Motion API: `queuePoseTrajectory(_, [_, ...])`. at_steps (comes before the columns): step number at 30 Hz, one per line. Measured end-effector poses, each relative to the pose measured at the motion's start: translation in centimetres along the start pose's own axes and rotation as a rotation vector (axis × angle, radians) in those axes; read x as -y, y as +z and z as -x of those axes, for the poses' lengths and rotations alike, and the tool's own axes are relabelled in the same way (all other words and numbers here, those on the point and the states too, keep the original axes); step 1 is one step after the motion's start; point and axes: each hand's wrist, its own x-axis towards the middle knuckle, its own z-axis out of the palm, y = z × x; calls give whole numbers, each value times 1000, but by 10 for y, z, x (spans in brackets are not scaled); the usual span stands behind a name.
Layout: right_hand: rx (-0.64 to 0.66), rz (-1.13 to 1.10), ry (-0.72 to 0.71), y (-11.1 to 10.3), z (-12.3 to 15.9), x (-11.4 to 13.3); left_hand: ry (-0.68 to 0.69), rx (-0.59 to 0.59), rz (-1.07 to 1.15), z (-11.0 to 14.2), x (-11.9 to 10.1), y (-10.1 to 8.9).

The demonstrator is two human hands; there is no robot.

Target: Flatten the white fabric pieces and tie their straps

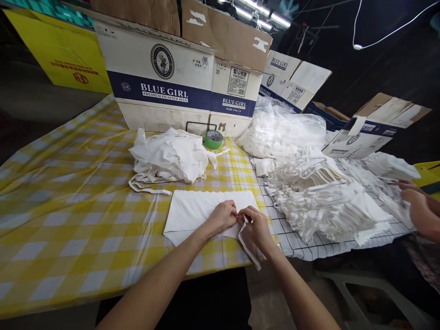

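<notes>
A flat white garment [192, 211] lies spread at the front edge of the yellow checked table, its far edge slightly wavy. My left hand [224, 215] is closed in a pinch on its near right part. Right beside it, my right hand [255, 225] pinches a thin white strap [248, 250], whose loose end hangs down past the table edge. The fingertips of both hands nearly meet, and they hide the exact spot where strap and cloth come together. Beyond the garment sits a loose heap of white garments [172, 153] with straps trailing from it.
A roll of green tape [213, 140] stands behind the heap, before a large beer carton [165, 98]. To the right are stacked white garments [330, 197], a clear plastic bag [288, 130] and more cartons [364, 133]. Another person's hand [417, 206] reaches in at the far right.
</notes>
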Motion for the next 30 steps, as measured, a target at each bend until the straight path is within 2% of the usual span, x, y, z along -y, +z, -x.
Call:
queuePoseTrajectory(5, [30,241,-134,-2,3,-3,-8,9,0,-2,3,3])
queuePoseTrajectory(7, [29,231,-123,-3,6,-1,-11,9,-6,-1,2,2])
queuePoseTrajectory(8, [22,170,-72,-4,8,1,-6,11,-7,1,1,0])
queuePoseTrajectory(10, [40,-99,123,-7,14,7,27,34,-7,6,-3,-4])
queuePoseTrajectory(13, [189,-731,439,-16,28,14,111,101,-25,17,-7,-13])
queuePoseTrajectory(15, [261,-1064,546,-22,40,16,157,146,-55,23,-8,-17])
queuePoseTrajectory(17, [242,-1201,600,-29,55,16,185,188,-100,25,-7,-20])
queuePoseTrajectory(19, [184,-1173,620,-34,72,15,186,204,-164,25,-4,-22])
queuePoseTrajectory(22, [113,-926,603,-44,102,11,121,129,-317,25,3,-28])
queuePoseTrajectory(24, [176,-752,580,-53,122,7,69,77,-421,30,10,-35])
queuePoseTrajectory(27, [348,-594,549,-70,140,-2,36,76,-523,47,25,-49])
queuePoseTrajectory(28, [358,-542,531,-75,141,-5,28,78,-551,54,30,-54])
queuePoseTrajectory(30, [287,-412,474,-81,132,-12,9,60,-607,69,41,-62])
